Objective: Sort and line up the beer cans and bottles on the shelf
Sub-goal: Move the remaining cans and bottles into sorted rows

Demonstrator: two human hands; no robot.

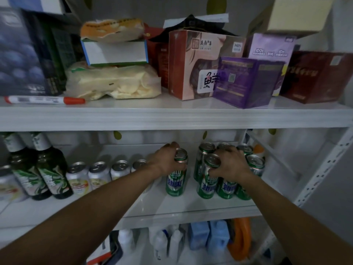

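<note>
Both hands on green cans, middle shelf

Nearest, two bare forearms reach over the front edge of the middle shelf (172, 209). Next, the left hand (165, 159) is wrapped around the top of a lone green can (176, 175), while the right hand (232, 165) clasps the front can (209, 178) of the green can cluster (229, 169) toward the shelf's right end. Leftward, silver cans (99, 174) stand in a row, then two dark bottles (38, 165) near the left end. Farther up, boxes (246, 81) crowd the upper shelf.
</note>
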